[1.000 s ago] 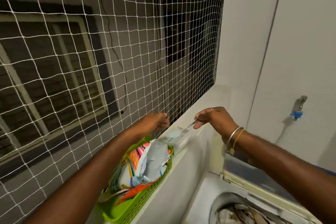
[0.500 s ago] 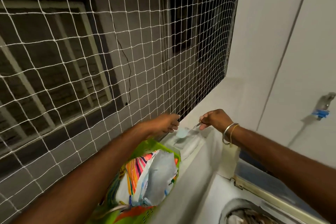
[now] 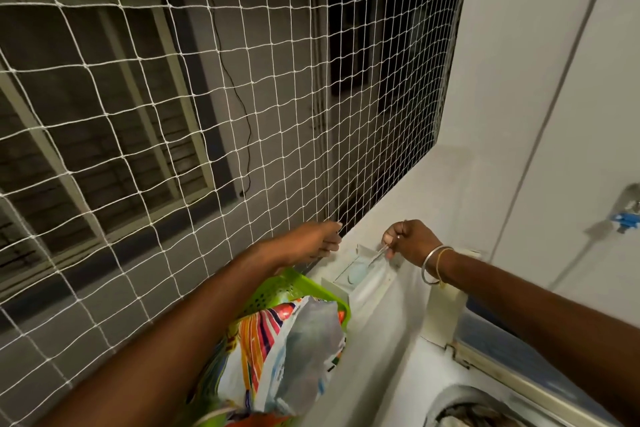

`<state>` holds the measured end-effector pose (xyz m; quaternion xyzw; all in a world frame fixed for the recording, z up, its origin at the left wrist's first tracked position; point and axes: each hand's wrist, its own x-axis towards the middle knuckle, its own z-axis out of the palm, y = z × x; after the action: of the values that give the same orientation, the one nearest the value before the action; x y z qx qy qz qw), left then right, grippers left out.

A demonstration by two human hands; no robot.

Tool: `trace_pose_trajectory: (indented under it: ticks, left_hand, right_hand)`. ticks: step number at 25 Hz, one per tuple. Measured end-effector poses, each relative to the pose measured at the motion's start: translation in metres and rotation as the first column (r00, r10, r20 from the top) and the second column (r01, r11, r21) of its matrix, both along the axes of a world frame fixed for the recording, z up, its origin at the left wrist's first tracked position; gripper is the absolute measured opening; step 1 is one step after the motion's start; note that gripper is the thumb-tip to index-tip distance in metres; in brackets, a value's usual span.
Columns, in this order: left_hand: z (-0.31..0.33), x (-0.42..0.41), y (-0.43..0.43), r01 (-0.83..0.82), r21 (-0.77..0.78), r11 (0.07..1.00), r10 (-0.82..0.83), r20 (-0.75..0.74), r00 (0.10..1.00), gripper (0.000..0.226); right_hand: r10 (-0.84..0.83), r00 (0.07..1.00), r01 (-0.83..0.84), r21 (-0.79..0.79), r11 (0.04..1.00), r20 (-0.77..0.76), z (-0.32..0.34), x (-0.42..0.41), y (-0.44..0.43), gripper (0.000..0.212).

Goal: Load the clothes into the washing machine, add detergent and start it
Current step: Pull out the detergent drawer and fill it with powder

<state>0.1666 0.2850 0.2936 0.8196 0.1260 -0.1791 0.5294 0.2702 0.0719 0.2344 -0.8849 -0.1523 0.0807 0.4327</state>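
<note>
My right hand [image 3: 412,243] pinches the thin handle of a small scoop [image 3: 375,257]. Its pale blue bowl sits down inside an open white detergent box [image 3: 337,284] on the ledge. My left hand [image 3: 311,243] hovers just left of the box against the net, fingers curled; whether it holds anything is unclear. At the bottom right is the washing machine [image 3: 415,374], and clothes [image 3: 464,418] show in its open drum.
A green plastic basket [image 3: 273,291] holding colourful detergent packets [image 3: 284,350] stands on the ledge under my left arm. White netting [image 3: 242,114] closes off the opening on the left. The machine's raised lid [image 3: 502,350] leans against the wall, below a blue-tipped tap [image 3: 627,215].
My right hand has lowered the scoop from just above the box down into it. My left hand stays beside the box. The view has shifted slightly.
</note>
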Motion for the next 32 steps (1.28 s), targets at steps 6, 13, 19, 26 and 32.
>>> trace_pose_trajectory:
  ticks: [6,13,19,26,32]
  left_hand:
    - [0.016,-0.016,-0.016,-0.023,-0.049,0.999,0.024,0.021,0.999,0.044]
    - [0.025,-0.037,-0.022,-0.01,-0.065,0.998,0.016,0.091,0.996,0.047]
    - [0.033,-0.058,-0.025,-0.024,-0.096,0.995,0.043,0.206,0.978,0.045]
    - [0.033,-0.117,-0.015,-0.008,-0.159,0.987,0.063,0.343,0.937,0.048]
    - [0.034,-0.154,-0.025,-0.038,-0.083,0.996,0.075,0.491,0.868,0.045]
  right_hand:
    - [0.012,0.991,0.0,-0.088,0.996,0.134,0.006,0.005,-0.006,0.034]
    - [0.117,0.806,-0.031,-0.156,0.987,0.58,0.003,-0.011,-0.012,0.027]
    - [0.039,0.702,0.096,-0.148,0.984,0.711,0.021,-0.039,-0.023,0.025]
    - [-0.174,0.983,0.135,0.411,0.902,0.059,0.058,-0.096,-0.05,0.016]
    - [-0.004,0.997,0.049,0.579,0.814,-0.077,0.076,-0.17,-0.045,0.014]
